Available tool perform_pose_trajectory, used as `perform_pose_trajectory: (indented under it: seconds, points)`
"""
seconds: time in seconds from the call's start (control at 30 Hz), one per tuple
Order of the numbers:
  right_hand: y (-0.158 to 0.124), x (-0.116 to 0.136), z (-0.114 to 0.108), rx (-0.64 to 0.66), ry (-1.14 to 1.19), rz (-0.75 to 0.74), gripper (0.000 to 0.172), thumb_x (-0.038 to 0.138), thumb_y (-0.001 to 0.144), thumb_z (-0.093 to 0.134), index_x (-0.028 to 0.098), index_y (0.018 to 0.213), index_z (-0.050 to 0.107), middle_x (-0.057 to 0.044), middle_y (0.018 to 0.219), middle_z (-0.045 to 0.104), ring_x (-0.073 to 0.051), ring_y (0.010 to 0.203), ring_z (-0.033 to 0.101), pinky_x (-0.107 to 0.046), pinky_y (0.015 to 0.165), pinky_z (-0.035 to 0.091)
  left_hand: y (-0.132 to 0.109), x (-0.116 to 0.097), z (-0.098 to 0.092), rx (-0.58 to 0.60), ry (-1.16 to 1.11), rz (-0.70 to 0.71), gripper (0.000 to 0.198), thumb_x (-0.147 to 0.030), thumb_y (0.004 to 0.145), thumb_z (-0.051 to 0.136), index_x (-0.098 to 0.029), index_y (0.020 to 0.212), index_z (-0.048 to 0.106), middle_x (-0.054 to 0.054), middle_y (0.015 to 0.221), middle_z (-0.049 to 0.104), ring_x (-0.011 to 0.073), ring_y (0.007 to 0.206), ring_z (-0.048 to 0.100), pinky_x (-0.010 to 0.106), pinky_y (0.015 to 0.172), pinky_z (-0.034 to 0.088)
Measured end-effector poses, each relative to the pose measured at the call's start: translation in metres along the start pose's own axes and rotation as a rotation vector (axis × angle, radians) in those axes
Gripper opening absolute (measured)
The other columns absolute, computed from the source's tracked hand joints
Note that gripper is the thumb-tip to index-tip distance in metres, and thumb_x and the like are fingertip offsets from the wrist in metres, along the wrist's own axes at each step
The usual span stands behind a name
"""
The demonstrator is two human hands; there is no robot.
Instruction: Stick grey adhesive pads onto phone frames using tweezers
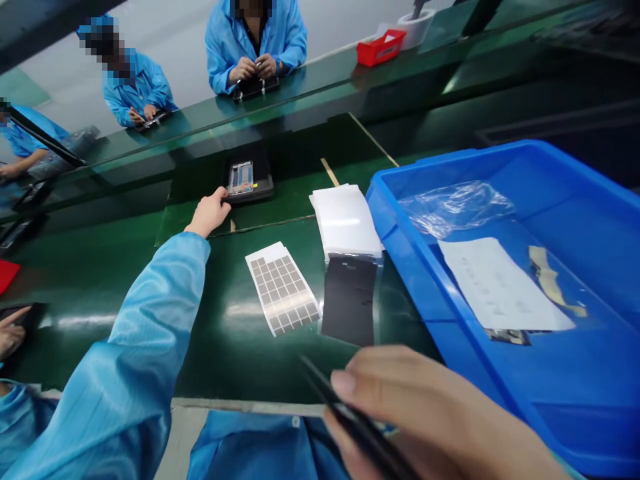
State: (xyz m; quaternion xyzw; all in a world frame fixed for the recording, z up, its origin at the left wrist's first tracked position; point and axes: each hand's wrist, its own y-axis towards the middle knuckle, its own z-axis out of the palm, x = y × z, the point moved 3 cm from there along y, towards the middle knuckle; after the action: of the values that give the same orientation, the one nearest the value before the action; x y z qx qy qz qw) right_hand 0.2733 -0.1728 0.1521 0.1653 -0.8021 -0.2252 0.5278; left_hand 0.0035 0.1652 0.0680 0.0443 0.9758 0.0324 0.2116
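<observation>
My left hand (210, 212) is stretched far forward in a blue sleeve, its curled fingers touching the near edge of a black tray (249, 180) that carries a phone frame (241, 177). My right hand (425, 413) is close to the camera at the bottom, closed on black tweezers (350, 417). Between my hands on the green mat lie a white sheet of grey square stickers (283, 287), a black sheet (349, 300) and a stack of white sheets (345, 220).
A big blue bin (450, 320) on the right holds a white paper (500, 287), clear plastic film (455, 207) and tape scraps. Across the green belt, people in blue coats work on black trays. A red tray (380, 48) sits far back. Another person's hand (10, 333) is at the left edge.
</observation>
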Motion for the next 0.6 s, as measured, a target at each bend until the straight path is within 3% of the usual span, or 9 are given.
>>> perform_pose_trajectory:
  seconds: [0.07, 0.1, 0.23, 0.4, 0.6]
  points:
    - [0.008, -0.010, 0.000, -0.021, 0.027, -0.055, 0.031, 0.017, 0.080, 0.072, 0.031, 0.107, 0.066, -0.005, 0.078, 0.074, -0.022, 0.064, 0.072, -0.030, 0.052, 0.062, -0.014, 0.020, -0.011, -0.032, -0.166, -0.063, 0.020, -0.024, 0.086, 0.053, -0.021, 0.105, 0.055, 0.003, 0.082, 0.063, 0.0193, 0.079, 0.067, 0.037, 0.083, 0.055]
    - [0.010, -0.018, 0.004, 0.017, 0.026, -0.078, 0.034, 0.012, 0.079, 0.072, 0.031, 0.106, 0.064, -0.005, 0.083, 0.074, -0.021, 0.067, 0.073, -0.031, 0.059, 0.063, -0.021, 0.030, -0.015, -0.052, -0.255, -0.100, 0.015, -0.026, 0.088, 0.051, -0.020, 0.102, 0.052, 0.001, 0.079, 0.060, 0.0161, 0.072, 0.066, 0.033, 0.076, 0.057]
    - [0.003, -0.049, 0.024, -0.060, 0.094, -0.187, 0.048, 0.001, 0.074, 0.074, 0.030, 0.109, 0.057, -0.005, 0.096, 0.074, -0.023, 0.078, 0.073, -0.038, 0.072, 0.063, -0.050, 0.071, -0.028, -0.191, -0.591, -0.231, 0.016, -0.032, 0.090, 0.051, -0.022, 0.098, 0.040, -0.003, 0.085, 0.052, 0.0083, 0.066, 0.062, 0.027, 0.066, 0.059]
    - [-0.007, -0.079, 0.037, -0.130, 0.028, -0.003, 0.033, 0.014, 0.077, 0.078, 0.026, 0.103, 0.062, -0.003, 0.092, 0.074, -0.023, 0.078, 0.074, -0.036, 0.074, 0.062, -0.083, 0.113, -0.050, -0.267, -0.884, -0.346, 0.036, -0.026, 0.080, 0.065, -0.024, 0.104, 0.038, -0.003, 0.088, 0.057, 0.0092, 0.064, 0.062, 0.032, 0.068, 0.060]
    - [0.012, -0.097, 0.031, -0.242, 0.074, 0.271, 0.025, 0.029, 0.078, 0.081, 0.023, 0.094, 0.063, -0.003, 0.084, 0.073, -0.023, 0.080, 0.074, -0.037, 0.077, 0.062, -0.109, 0.141, -0.088, -0.079, -0.978, -0.394, 0.033, -0.023, 0.068, 0.076, -0.015, 0.096, 0.060, 0.002, 0.078, 0.066, 0.0137, 0.065, 0.064, 0.026, 0.063, 0.056]
